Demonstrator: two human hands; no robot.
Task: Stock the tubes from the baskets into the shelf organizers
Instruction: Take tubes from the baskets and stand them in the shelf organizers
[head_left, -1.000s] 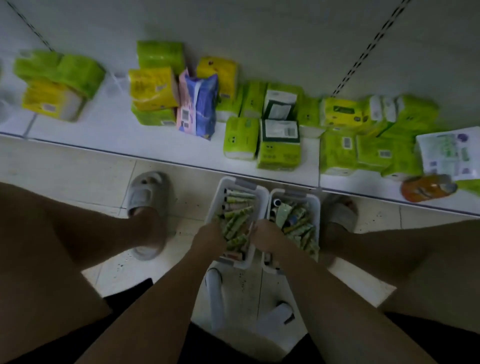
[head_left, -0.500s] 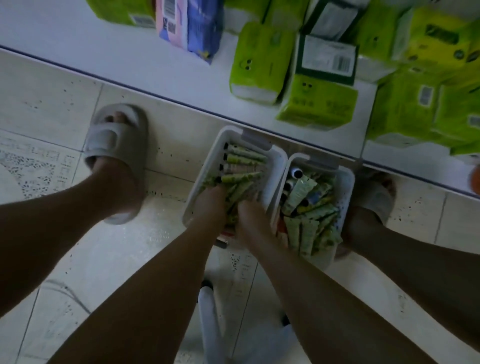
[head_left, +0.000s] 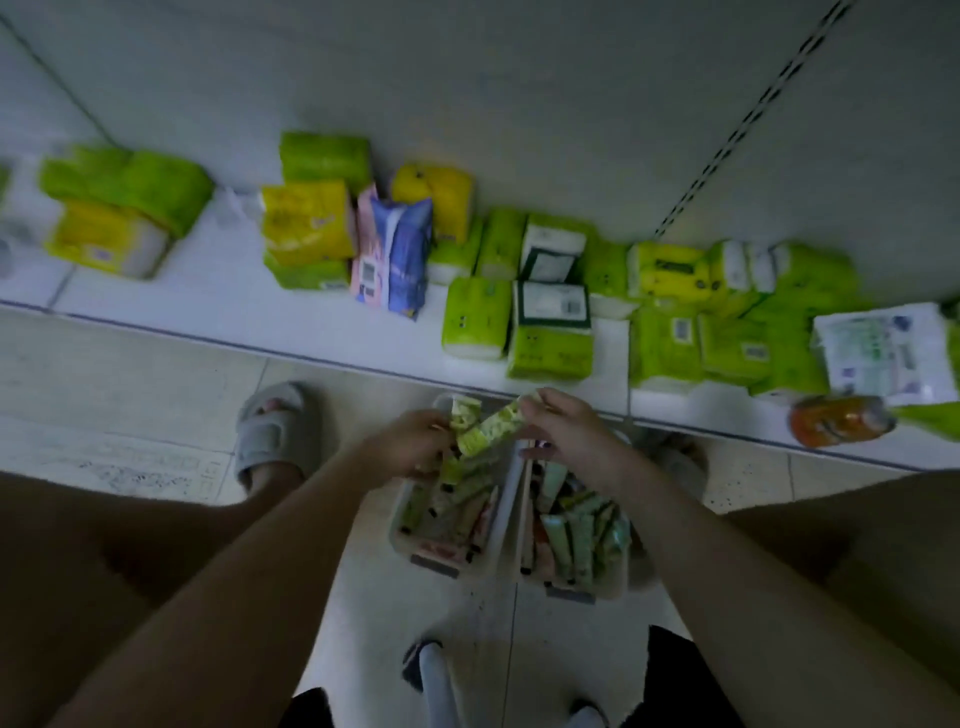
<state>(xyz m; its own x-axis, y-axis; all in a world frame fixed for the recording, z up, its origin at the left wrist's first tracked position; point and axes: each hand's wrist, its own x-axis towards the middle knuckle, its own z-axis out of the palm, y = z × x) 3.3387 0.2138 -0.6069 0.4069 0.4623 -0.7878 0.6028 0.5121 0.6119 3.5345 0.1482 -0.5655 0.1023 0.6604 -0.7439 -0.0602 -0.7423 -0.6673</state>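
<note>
Here, head view only, looking down: two white baskets side by side on the floor, just in front of the bottom shelf (head_left: 218, 312), the left basket (head_left: 447, 564) and the right basket (head_left: 621, 582) both loaded with tubes lying in loose heaps. Left hand (head_left: 410, 447) raised above the left basket, fingers curled round a small bunch of green tubes (head_left: 488, 428); right hand (head_left: 574, 434) just across from it, fingers pinching the far end of the same bunch. Bunch clear of the heap, between the two hands, short of the shelf edge. On the shelf behind the baskets, only tissue packs (head_left: 475, 325) in green and yellow, plus a blue and pink pack (head_left: 392, 265); no organizers in sight, probably higher up. Best handled by squaring the tubes so caps all point one way, keeping the grasp firm near the middle so none slide out, then lifting straight up from the baskets. Worth taking a modest bunch, since slick tubes fan apart and drop easily. Blur hides cap ends and any labels.
</note>
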